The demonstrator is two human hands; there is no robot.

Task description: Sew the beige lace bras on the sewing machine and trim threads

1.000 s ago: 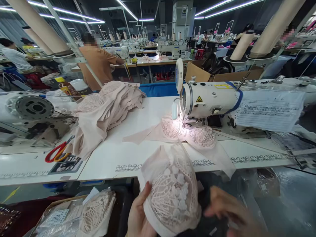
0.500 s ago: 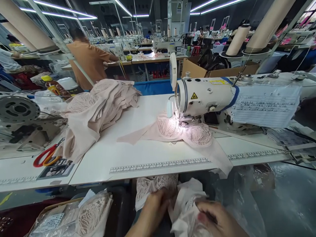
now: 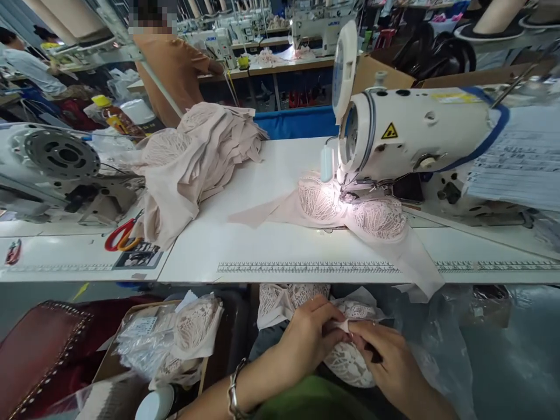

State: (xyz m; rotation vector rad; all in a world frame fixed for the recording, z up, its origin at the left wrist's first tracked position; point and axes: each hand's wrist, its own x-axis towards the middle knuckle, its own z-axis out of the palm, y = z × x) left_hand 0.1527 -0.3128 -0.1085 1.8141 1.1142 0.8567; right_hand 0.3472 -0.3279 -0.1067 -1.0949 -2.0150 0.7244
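Since this lace piece (image 3: 350, 364) seems soft and delicate, my left hand (image 3: 308, 329) and right hand (image 3: 387, 353) pinch its plain fabric before the worktop (image 3: 271, 251) front edge.

bright light beneath the sewing machine (image 3: 420, 131) produced glare on the garment (image 3: 318, 203); background was dim, edges stretched.

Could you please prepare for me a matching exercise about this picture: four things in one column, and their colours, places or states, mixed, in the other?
Things
1. Scissors
2. Lace piece
3. Bottle
4. Ruler marks

Descriptions
a. Yellow cap
b. Along the front edge of the table
c. One red handle, one orange
d. Pinched by the left hand and right hand

Right pairs: 1-c, 2-d, 3-a, 4-b
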